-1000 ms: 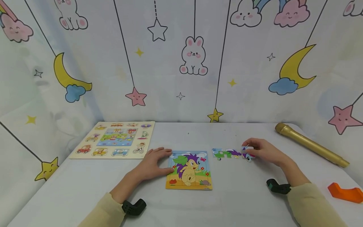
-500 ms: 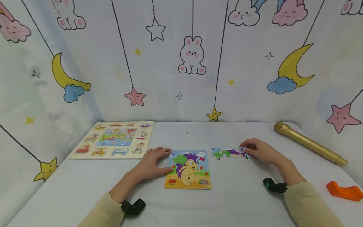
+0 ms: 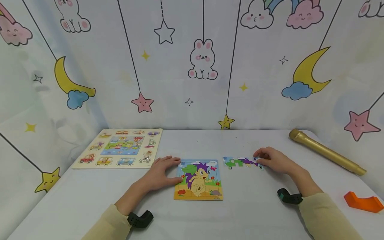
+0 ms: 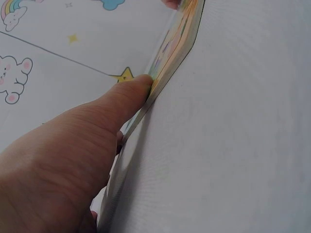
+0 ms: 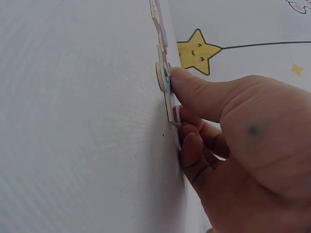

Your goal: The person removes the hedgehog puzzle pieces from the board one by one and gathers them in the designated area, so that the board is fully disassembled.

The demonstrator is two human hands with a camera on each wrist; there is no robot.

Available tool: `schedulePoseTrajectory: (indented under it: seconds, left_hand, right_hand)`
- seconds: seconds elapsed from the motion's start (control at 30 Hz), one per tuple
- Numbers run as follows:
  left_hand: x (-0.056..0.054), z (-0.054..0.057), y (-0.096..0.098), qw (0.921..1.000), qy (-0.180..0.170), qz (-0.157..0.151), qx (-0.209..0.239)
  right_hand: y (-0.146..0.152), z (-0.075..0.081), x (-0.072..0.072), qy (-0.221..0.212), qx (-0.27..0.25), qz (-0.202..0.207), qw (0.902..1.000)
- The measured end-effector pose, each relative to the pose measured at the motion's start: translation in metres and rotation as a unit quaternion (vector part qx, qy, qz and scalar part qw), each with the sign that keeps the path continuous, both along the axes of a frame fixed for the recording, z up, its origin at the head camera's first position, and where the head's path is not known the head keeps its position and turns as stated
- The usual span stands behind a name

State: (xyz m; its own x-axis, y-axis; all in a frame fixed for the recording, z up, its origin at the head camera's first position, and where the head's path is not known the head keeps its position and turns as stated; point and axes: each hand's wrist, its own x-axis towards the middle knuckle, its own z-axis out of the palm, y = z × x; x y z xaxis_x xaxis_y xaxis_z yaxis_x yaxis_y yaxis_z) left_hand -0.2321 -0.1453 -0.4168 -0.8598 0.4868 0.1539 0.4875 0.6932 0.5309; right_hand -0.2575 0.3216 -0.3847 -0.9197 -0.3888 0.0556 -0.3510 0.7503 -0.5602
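My left hand (image 3: 162,174) lies along the left side of a square hedgehog puzzle (image 3: 198,180), fingers spread and thumb on its edge. In the left wrist view, the thumb tip touches the rim of the puzzle board (image 4: 167,80). To the right, several joined jigsaw pieces (image 3: 238,162) form a short row with green, blue and purple print. At that row's right end, my right hand (image 3: 274,160) pinches a jigsaw piece (image 5: 165,77) between thumb and curled fingers. The piece is down at the tabletop, partly hidden by the fingers in the head view.
A larger cream puzzle board (image 3: 76,162) with vehicle pictures lies at the back left of the white table (image 3: 246,216). A gold microphone-shaped stick (image 3: 328,152) lies at the right, with an orange angled block (image 3: 363,202) nearer. A patterned curtain (image 3: 177,76) hangs behind.
My right hand has lowered the jigsaw piece from slightly over the row's right end down against it. My left hand stays at the puzzle's edge; the head view has shifted slightly.
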Motion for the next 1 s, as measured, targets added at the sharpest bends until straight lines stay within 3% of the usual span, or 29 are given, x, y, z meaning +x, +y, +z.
schedulePoseTrajectory:
  seconds: [0.27,0.43,1.0]
  left_hand:
    - [0.001,0.001,-0.001,1.0,0.002,-0.001,0.001]
    - [0.002,0.003,-0.001,1.0,-0.006,-0.005,0.003]
    - [0.003,0.003,0.0,0.9998,-0.015,-0.009,0.01]
  right_hand:
    - [-0.006,0.006,0.001,-0.015,-0.01,-0.031,0.9993]
    - [-0.02,0.012,0.0,-0.03,-0.039,-0.023,0.9985]
    - [-0.147,0.028,0.0,-0.04,-0.084,0.087,0.9918]
